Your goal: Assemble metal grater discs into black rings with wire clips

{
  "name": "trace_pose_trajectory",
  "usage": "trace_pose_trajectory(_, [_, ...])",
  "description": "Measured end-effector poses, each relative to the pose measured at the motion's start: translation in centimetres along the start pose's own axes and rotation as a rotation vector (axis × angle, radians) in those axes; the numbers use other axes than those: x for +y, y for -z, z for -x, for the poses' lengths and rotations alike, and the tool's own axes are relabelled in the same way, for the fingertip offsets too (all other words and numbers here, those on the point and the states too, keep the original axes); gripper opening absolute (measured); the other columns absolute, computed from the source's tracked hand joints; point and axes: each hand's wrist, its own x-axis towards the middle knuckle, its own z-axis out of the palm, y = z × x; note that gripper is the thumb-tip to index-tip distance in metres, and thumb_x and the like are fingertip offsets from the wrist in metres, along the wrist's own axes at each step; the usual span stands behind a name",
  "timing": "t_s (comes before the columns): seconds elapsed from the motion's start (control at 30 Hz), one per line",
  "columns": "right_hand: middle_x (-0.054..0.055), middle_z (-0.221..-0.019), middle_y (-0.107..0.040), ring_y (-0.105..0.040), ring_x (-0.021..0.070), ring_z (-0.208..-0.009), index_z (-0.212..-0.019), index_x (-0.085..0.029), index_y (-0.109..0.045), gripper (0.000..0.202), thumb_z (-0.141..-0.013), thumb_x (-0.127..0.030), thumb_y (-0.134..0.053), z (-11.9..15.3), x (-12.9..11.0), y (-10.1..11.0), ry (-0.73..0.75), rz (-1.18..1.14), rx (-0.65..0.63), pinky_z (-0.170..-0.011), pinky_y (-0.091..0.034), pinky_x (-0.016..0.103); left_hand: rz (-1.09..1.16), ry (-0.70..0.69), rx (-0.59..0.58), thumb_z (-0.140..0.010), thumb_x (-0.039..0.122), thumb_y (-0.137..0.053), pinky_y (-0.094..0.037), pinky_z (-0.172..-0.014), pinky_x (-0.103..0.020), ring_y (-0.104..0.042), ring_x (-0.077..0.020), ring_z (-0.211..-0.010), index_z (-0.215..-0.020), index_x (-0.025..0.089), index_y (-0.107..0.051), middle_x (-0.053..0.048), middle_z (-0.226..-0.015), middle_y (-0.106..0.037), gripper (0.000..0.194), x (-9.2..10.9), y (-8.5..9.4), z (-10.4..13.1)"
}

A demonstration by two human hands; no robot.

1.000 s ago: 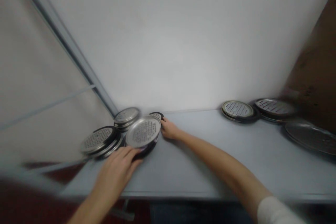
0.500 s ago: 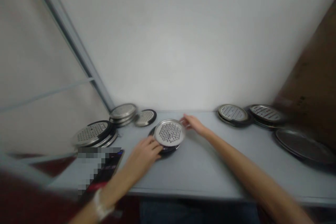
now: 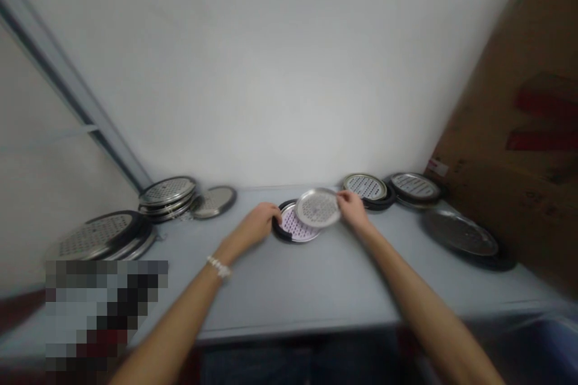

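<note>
On the bench (image 3: 316, 289), disc stacks (image 3: 167, 197) lie far left, two discs (image 3: 366, 187) far right, a rimmed disc (image 3: 293, 230) between.

No legible text, brand, number or sign anywhere in view; the brown cardboard box (image 3: 519, 150) at the right edge bears blurred red markings and a small white-and-red label at its lower corner, neither sharp enough to read.

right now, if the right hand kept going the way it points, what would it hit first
The right hand points left across the table, holding the metal disc. Going on, it would probably meet the black-rimmed disc and then the left hand, though depth is unclear.
</note>
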Motion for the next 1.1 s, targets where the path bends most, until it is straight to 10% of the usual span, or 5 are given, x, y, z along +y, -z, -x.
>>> trace_pose_trajectory(0.17, [0.007, -0.081, -0.07, -0.064, 0.0195, -0.067, -0.099, -0.014, -0.066, 0.028, -0.079, -0.032, -0.057, 0.1, 0.4, 0.0, -0.121, -0.139, 0.111, -0.06, -0.051, 0.029, 0.031, 0.249, 0.174, -0.09, 0.021, -0.046, -0.049, -0.099, -0.035, -0.064, -0.0222, -0.102, -0.102, 0.016, -0.072, -0.01, -0.108, -0.072, 0.029, -0.7, -0.4, -0.8])
trace_pose_trajectory(0.4, [-0.001, -0.067, -0.061, -0.057, 0.0152, -0.049, -0.108, -0.017, -0.054, 0.025, -0.084, -0.026, -0.053, 0.8, 0.6, -1.0, -0.216, -0.23, 0.141, -0.044, -0.046, 0.024, 0.092, 0.15, 0.186, -0.089, 0.019, -0.047, -0.047, -0.103, -0.036, -0.064, -0.0228, -0.11, -0.092, 0.018, -0.074, -0.01, -0.119, -0.068, 0.028, -0.9, -2.9, 0.1])
trace_pose_trajectory(0.63, [0.004, -0.08, -0.063, -0.058, 0.0178, -0.054, -0.117, -0.016, -0.05, 0.034, -0.086, -0.031, -0.053, 1.2, 0.7, -0.8, -0.206, -0.16, 0.086, -0.049, -0.048, 0.029, 0.043, 0.135, 0.148, -0.088, 0.011, -0.041, -0.047, -0.102, -0.037, -0.065, -0.024, -0.108, -0.095, 0.017, -0.074, -0.011, -0.118, -0.07, 0.034, -1.3, -1.8, 1.0])
trace_pose_trajectory(0.83, [0.021, -0.12, -0.058, -0.055, 0.0329, -0.115, -0.122, -0.009, -0.054, 0.048, -0.083, -0.036, -0.057, 2.4, 0.5, -0.9, 0.082, 0.252, 0.114, -0.102, -0.044, 0.047, -0.04, 0.221, 0.165, -0.095, 0.027, -0.047, -0.046, -0.099, -0.041, -0.063, -0.0281, -0.104, -0.094, 0.013, -0.072, -0.016, -0.108, -0.07, 0.029, -0.8, -1.7, 1.0])
trace_pose_trajectory(1.1, [0.013, -0.114, -0.058, -0.053, 0.0288, -0.113, -0.111, -0.017, -0.062, 0.027, -0.09, -0.034, -0.057, 6.0, -3.0, -1.9, 0.467, 0.311, -0.148, -0.104, -0.041, 0.045, -0.067, 0.286, 0.213, -0.094, 0.035, -0.054, -0.045, -0.094, -0.04, -0.06, -0.0267, -0.098, -0.086, 0.014, -0.065, -0.014, -0.099, -0.066, 0.025, -0.7, -3.2, 1.0])
